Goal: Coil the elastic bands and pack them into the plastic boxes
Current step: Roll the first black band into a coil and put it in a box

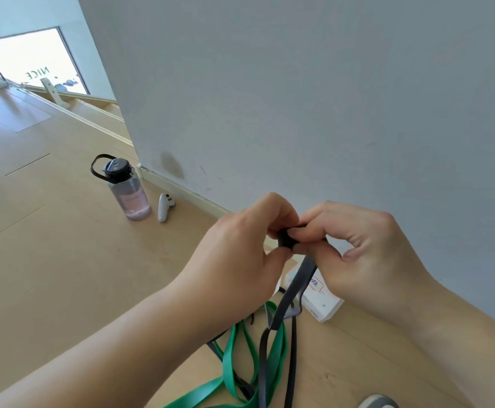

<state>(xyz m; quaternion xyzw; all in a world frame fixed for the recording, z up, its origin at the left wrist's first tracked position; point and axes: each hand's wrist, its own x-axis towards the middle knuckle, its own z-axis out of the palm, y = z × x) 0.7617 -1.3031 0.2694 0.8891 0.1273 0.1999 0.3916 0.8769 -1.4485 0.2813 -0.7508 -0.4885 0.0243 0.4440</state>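
Two hands meet at the middle of our view, raised above a pale wooden floor [49, 260] and in front of a grey wall [299, 83]. Our left hand [240, 254] and right hand [367, 254] both have their fingers curled, and between them we pinch a small, tight roll at the end of a dark grey elastic band [286, 238]. From the roll the flat strip hangs down, twists once, and trails onto the floor near us. There a green elastic band [234, 357] lies in loose loops, tangled with the grey one. Just behind the hanging strip, a white box [325, 301] with a label sits on the floor by the wall, partly hidden by our hands. Well apart to the left, a clear water bottle [128, 189] with a black lid stands upright, with a white handheld controller [163, 207] just beside it.
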